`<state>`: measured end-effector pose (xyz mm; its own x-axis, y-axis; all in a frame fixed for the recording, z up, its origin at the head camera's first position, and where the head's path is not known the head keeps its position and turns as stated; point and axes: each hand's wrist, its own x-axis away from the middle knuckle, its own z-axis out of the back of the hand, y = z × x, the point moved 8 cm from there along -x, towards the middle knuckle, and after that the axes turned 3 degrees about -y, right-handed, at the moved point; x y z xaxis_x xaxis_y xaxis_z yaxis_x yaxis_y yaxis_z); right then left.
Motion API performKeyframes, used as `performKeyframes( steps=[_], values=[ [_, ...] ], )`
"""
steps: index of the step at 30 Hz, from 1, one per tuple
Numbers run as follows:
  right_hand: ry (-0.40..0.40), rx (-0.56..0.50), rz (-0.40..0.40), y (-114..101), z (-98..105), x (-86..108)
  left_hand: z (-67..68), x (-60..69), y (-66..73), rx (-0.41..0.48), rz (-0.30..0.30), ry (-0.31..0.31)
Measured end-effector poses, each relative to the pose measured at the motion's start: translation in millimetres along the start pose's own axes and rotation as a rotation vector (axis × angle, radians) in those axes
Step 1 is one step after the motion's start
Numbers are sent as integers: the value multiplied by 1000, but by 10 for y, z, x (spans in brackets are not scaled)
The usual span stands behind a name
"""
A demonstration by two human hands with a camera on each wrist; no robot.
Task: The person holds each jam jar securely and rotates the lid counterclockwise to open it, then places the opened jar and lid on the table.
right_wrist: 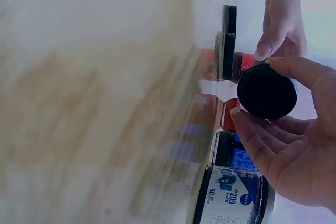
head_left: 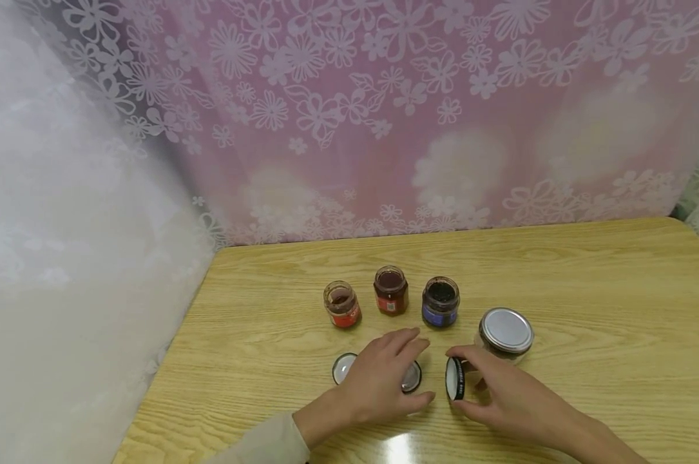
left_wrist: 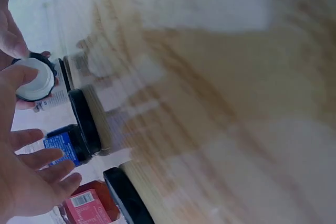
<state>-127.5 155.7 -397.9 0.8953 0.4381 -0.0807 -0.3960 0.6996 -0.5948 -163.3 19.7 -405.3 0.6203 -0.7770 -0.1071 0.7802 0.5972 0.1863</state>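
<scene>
My right hand [head_left: 508,393] pinches a black jar lid [head_left: 455,379] by its rim between thumb and fingers. The lid stands on edge, its white inside facing left; the right wrist view shows its plain black top [right_wrist: 266,92]. Beside it, to the left, my left hand [head_left: 381,380] holds nothing, fingers spread and slightly bent. It is over two more lids, one lid [head_left: 343,368] on its left and a second lid [head_left: 411,377] partly covered by the hand. Both lie on the table with their insides up. Whether the left hand touches them I cannot tell.
Three uncapped jars with dark contents stand beyond my hands: a red-labelled jar [head_left: 344,314], another red-labelled jar [head_left: 391,301] and a blue-labelled jar [head_left: 440,316]. A wider jar with a silver lid [head_left: 506,330] stands close behind my right hand. The wooden table [head_left: 604,290] meets a flowered curtain [head_left: 355,129].
</scene>
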Motion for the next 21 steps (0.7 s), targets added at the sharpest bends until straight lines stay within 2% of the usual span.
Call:
performKeyframes(
  steps=[5,9,15,21],
  values=[
    [1,71,20,8,-32,-11,-40,36,43,-131,-47,-13],
    [-11,81,32,23,-63,-14,-64,57,53,-205,-60,-17],
    [-12,104,27,29,-62,-48,-83,87,44,-252,-58,-33],
    [-31,65,8,44,-80,-93,-100,107,31,-275,-66,-36]
  ],
)
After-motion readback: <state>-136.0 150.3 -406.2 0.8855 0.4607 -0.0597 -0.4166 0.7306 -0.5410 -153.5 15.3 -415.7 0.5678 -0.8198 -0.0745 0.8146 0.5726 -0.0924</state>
